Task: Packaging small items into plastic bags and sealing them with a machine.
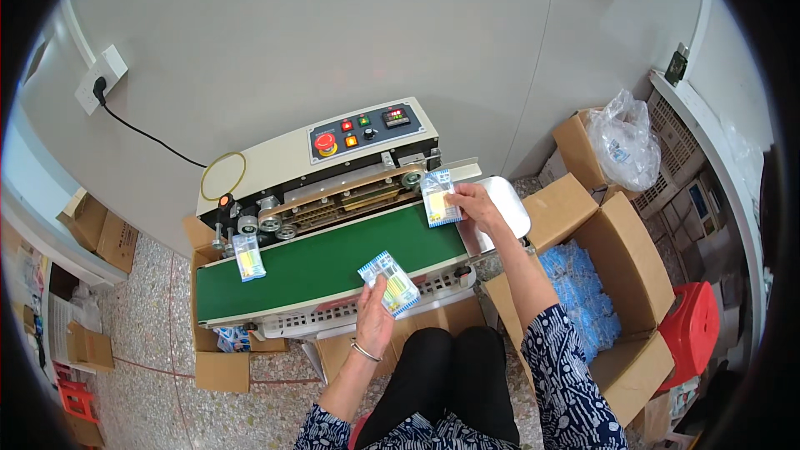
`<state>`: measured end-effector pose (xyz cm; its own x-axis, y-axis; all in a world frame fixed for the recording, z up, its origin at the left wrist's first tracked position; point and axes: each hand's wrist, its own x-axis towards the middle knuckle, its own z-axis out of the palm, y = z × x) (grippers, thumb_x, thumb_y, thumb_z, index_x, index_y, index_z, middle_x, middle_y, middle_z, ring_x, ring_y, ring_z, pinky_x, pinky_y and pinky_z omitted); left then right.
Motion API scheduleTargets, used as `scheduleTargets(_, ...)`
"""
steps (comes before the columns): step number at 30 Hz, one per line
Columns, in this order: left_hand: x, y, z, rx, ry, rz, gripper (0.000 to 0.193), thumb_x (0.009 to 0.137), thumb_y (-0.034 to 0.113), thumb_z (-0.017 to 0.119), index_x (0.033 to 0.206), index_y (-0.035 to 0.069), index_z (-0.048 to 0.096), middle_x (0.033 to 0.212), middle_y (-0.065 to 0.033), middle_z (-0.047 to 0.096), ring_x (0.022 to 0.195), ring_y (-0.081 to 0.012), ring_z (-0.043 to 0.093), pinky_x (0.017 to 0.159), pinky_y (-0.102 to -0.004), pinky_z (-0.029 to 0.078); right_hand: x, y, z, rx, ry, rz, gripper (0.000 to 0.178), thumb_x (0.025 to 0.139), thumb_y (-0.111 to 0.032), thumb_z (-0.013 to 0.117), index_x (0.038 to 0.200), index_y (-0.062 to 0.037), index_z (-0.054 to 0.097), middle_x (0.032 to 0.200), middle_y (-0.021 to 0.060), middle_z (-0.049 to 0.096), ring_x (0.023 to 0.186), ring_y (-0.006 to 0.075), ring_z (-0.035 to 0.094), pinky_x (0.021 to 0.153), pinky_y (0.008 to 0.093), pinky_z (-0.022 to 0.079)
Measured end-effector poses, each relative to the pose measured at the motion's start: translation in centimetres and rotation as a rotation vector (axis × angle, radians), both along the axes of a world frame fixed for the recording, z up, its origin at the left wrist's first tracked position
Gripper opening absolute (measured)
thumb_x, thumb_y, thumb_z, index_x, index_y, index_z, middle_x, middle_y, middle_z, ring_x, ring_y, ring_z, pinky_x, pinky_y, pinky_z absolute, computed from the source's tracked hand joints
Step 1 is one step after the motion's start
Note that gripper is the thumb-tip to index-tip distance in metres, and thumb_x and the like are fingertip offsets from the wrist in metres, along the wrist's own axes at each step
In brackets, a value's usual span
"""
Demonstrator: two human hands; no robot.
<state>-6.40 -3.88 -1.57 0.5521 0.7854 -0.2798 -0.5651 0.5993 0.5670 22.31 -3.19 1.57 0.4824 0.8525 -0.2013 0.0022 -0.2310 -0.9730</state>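
A band sealing machine [287, 168] with a green conveyor belt [325, 258] stands before me. My right hand [477, 207] pinches a small blue-and-white packet [437, 192] at the belt's right end, its top edge close to the sealing rollers. Lower down, my left hand [374, 317] grips another packet [393, 285] over the front edge of the belt; yellow-green contents show through it. A third packet [248, 257] rests upright against the rollers on the belt's left end, away from both hands.
An open carton [633, 271] full of blue packets [579, 292] stands at my right, beside a red stool [693, 329]. Another carton [223, 372] sits below the belt's left end. A power cord [158, 140] runs from the wall socket [102, 79] to the machine.
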Motion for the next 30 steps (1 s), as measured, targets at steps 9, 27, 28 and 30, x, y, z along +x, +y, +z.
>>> scheduleTargets(9,2.2,-0.6,0.0,-0.004,0.016,-0.087,0.024,0.092,0.015,0.053,0.114,0.007,0.052,0.110,-0.0034,0.060,0.099,-0.0155,0.059,0.087,-0.0329,0.049,-3.6,3.3,-2.9,0.147,-0.484,0.033,0.024,0.078,-0.021,0.065,0.083,0.0020,0.063,0.063,0.0037,0.055,0.060,0.0105,0.051,0.050,0.0268,0.044)
scheduleTargets(27,1.9,-4.5,3.0,0.361,0.341,-0.315,0.035,0.095,0.025,0.046,0.124,0.004,0.044,0.120,-0.0089,0.053,0.106,-0.0171,0.051,0.087,-0.0318,0.044,-2.0,-4.4,1.9,0.111,0.273,-0.024,0.011,0.083,-0.013,0.063,0.088,-0.0035,0.064,0.077,0.0021,0.065,0.061,0.0066,0.057,0.051,0.0211,0.043)
scheduleTargets(28,1.0,-6.0,1.7,0.451,0.351,-0.381,0.035,0.095,0.022,0.047,0.124,0.003,0.043,0.118,-0.0087,0.054,0.105,-0.0170,0.052,0.086,-0.0312,0.044,-1.1,-3.6,1.1,0.095,0.254,-0.044,0.012,0.082,-0.014,0.063,0.088,-0.0040,0.064,0.077,0.0019,0.065,0.061,0.0066,0.057,0.051,0.0209,0.043)
scheduleTargets(30,-0.4,-9.4,-1.4,0.632,0.414,-0.472,0.034,0.093,0.017,0.050,0.123,0.002,0.044,0.113,-0.0081,0.058,0.104,-0.0172,0.055,0.085,-0.0310,0.046,0.4,-2.2,0.0,0.080,0.238,-0.066,0.012,0.082,-0.015,0.064,0.087,-0.0045,0.064,0.077,0.0017,0.065,0.062,0.0065,0.057,0.052,0.0208,0.042)
